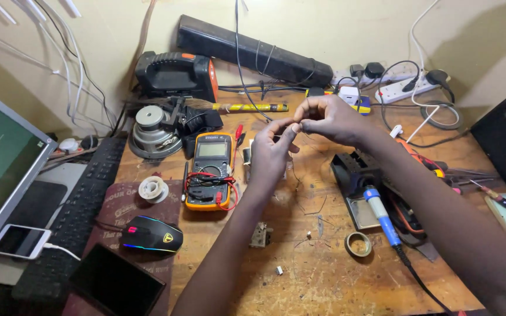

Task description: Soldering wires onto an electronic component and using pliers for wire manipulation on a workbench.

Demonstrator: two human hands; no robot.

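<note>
Head view: both hands meet above the middle of the wooden surface (323,275), fingertips pinched together. The left hand (270,153) and the right hand (332,120) close their fingers on something very small and thin between them, perhaps a fine wire; it is too small to tell. Just left of the hands lies a yellow multimeter (209,169) with red and black leads coiled on it. Right of them a blue-handled soldering iron (382,216) rests on a black stand (355,172). Near the hands lie a small metal part (260,234) and a tape ring (358,244). At near left sit a lit mouse (150,234) and a black keyboard (74,225), with a solder spool (153,189) between mouse and multimeter
</note>
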